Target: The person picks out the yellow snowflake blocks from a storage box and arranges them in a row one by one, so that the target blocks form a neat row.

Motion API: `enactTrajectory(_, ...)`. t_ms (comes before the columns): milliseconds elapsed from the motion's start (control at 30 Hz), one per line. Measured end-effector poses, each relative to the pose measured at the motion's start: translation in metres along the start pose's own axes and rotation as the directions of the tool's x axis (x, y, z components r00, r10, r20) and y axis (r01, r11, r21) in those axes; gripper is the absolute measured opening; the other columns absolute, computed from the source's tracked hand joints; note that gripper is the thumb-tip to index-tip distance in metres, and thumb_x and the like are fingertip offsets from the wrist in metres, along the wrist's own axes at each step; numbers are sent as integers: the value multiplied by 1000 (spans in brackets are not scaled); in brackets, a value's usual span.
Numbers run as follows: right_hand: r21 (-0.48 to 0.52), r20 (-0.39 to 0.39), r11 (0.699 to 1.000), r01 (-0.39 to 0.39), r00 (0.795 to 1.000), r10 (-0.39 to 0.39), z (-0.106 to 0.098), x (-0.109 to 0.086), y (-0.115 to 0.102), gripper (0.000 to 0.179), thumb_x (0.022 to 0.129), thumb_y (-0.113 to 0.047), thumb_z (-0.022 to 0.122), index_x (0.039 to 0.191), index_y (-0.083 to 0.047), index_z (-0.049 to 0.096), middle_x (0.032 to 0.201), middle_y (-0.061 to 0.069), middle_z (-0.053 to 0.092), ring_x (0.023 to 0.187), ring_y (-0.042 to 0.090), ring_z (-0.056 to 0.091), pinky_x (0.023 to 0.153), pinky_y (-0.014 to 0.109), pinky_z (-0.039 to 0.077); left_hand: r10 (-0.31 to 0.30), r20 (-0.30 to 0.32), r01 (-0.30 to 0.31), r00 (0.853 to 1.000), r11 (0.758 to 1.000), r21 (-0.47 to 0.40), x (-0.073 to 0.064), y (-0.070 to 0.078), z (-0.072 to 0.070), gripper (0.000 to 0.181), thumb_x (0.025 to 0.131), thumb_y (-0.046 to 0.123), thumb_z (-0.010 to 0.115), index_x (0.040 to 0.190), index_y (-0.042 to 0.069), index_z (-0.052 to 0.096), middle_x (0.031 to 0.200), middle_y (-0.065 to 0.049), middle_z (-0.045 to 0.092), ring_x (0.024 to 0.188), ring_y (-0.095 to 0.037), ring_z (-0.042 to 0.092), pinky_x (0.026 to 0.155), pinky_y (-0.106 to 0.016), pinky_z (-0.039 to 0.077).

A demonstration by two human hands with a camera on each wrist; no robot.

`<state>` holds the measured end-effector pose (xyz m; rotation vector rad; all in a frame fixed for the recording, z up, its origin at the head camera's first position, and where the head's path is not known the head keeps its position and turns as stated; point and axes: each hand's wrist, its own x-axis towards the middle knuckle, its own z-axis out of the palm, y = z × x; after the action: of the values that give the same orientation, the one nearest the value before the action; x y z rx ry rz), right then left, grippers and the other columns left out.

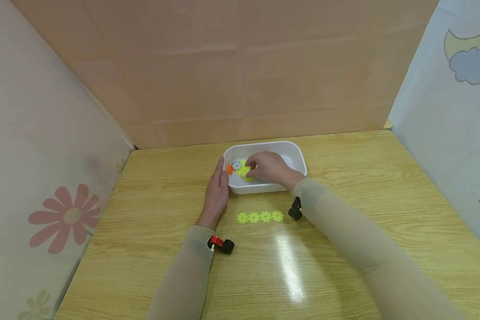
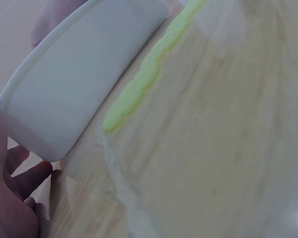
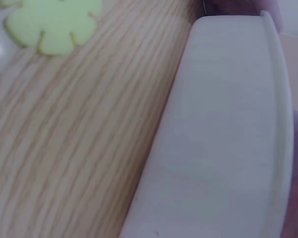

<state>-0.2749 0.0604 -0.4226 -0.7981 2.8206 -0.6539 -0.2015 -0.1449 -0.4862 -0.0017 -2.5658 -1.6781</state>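
A white plastic tub (image 1: 260,188) stands near the back of the table. My left hand (image 1: 217,193) rests along its left end, fingers extended against the wall; the left wrist view shows fingers (image 2: 35,178) by the lower corner. My right hand (image 1: 269,166) reaches into the tub, thumb and fingertips spread apart over yellow notched discs (image 1: 245,171). Part of those discs is hidden by the hand. Beside them in the tub lie a white notched disc (image 1: 236,166) and an orange piece (image 1: 230,169). In front of the tub, several yellow notched discs (image 1: 266,216) form a row.
The wooden table (image 1: 164,209) meets a brown covered panel (image 1: 244,80) behind the tub. Patterned side walls (image 1: 70,213) stand to left and right. A thin pale strip (image 2: 121,183) runs over the table near the row's left end.
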Motion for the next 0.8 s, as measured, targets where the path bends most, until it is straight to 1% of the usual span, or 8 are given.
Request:
enactTrajectory(133,14,-54,1000,-14,998,14,-10,-11,4,36,95,-27,90,124,-7,83,104,2,80,96,21,70,89,42,57,7,-2,-7,1000,1000,4,0,0,1,60,120,44,29,178,30,22,180,1,30,165,-23,27,134,-50,24)
enactTrajectory(233,30,-97,999,-16,995,19,-19,-22,5,36,95,-27,90,124,-7,83,103,2,79,94,21,69,86,42,57,3,2,-3,1000,1000,10,0,1,1,61,120,44,28,179,30,21,181,2,29,166,-22,26,135,-49,23)
enactTrajectory(433,37,-174,999,-10,985,17,-33,-46,7,36,95,-28,90,124,-9,83,96,-3,76,89,20,66,77,40,54,-7,4,7,1000,1000,9,0,2,1,61,120,45,27,179,31,20,181,6,27,166,-19,23,135,-47,22)
enactTrajectory(533,41,-202,999,-25,979,32,-37,-57,8,35,94,-29,91,123,-11,84,94,-5,74,88,20,62,72,38,51,-6,5,6,1000,1000,8,0,1,1,61,120,45,26,179,31,20,181,8,25,167,-17,22,135,-45,21)
enactTrajectory(633,41,-223,999,-28,974,36,-39,-69,9,35,93,-29,92,123,-12,84,94,-6,73,88,21,59,70,38,49,-9,7,9,1000,1000,9,0,1,1,60,120,45,27,179,32,19,181,8,25,167,-16,21,135,-45,20)
enactTrajectory(733,37,-237,999,-15,971,23,-41,-82,11,35,94,-28,92,123,-12,84,95,-6,73,89,22,60,70,38,48,-12,5,11,1000,1000,13,-1,1,1,60,120,44,27,178,33,20,181,8,25,167,-16,21,135,-44,20)
enactTrajectory(800,35,-246,999,0,969,8,-42,-91,13,33,94,-28,91,122,-12,84,96,-5,72,89,22,60,70,38,48,-9,3,9,1000,1000,15,0,1,2,60,120,44,28,179,32,21,181,8,26,167,-17,21,135,-45,20)
